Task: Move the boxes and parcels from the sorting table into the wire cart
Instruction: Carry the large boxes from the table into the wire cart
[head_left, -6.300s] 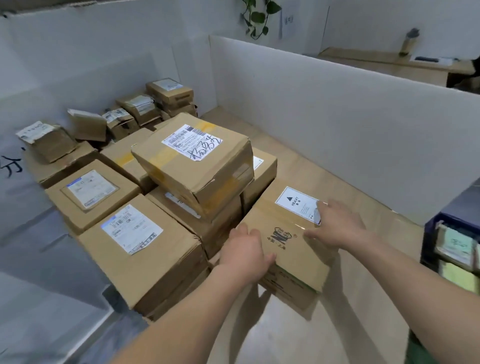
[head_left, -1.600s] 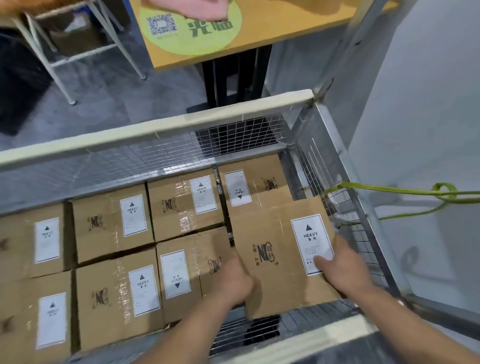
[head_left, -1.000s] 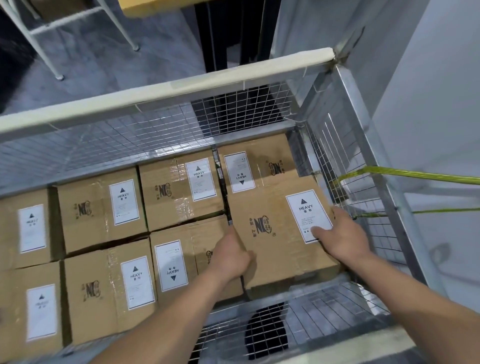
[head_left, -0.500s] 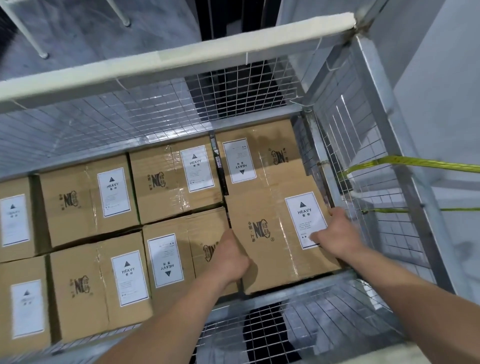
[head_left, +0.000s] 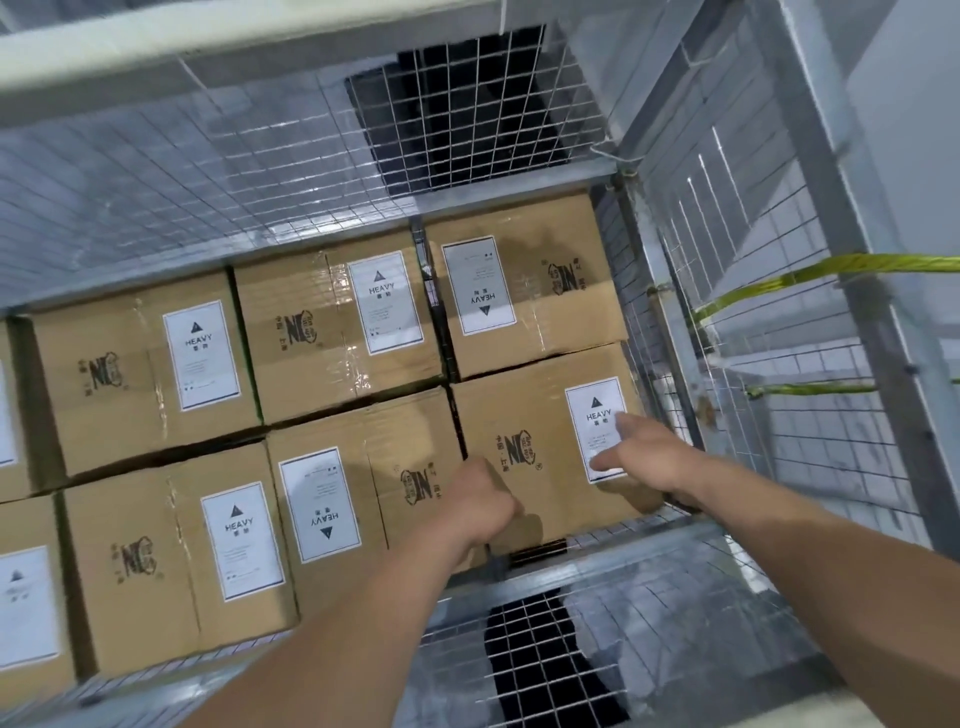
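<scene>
Cardboard box (head_left: 540, 441) sits in the near right corner of the wire cart (head_left: 670, 291), and you have it there because that corner was the one gap in the layer: its far edge butts the box with the upside-down label (head_left: 524, 291), its left side runs along the neighbouring box (head_left: 363, 483), and its right side lies close against the mesh. It looks level with the others, so I judge it seated, or very nearly so.

Your left hand (head_left: 480, 501) curls over the box's near left corner, fingers bent down into the seam between it and the neighbour; you seem to be steering that edge in, though whether the fingers grip or merely rest there I cannot tell for sure. Your right hand (head_left: 641, 449) lies flat on top, fingers straight and spread over the lower part of the label, pressing down rather than holding.

Look at the box itself: plain brown carton, clear tape shining across the top, a dark printed logo (head_left: 514, 449) near the middle, and a white label (head_left: 597, 421) reading HEAVY under a black triangle. That marking suggests you should free your left fingers before any last settling.

Further out, matching cartons fill the cart in two rows to the left. A yellow-green strap (head_left: 810, 273) runs outside the right wall.
</scene>
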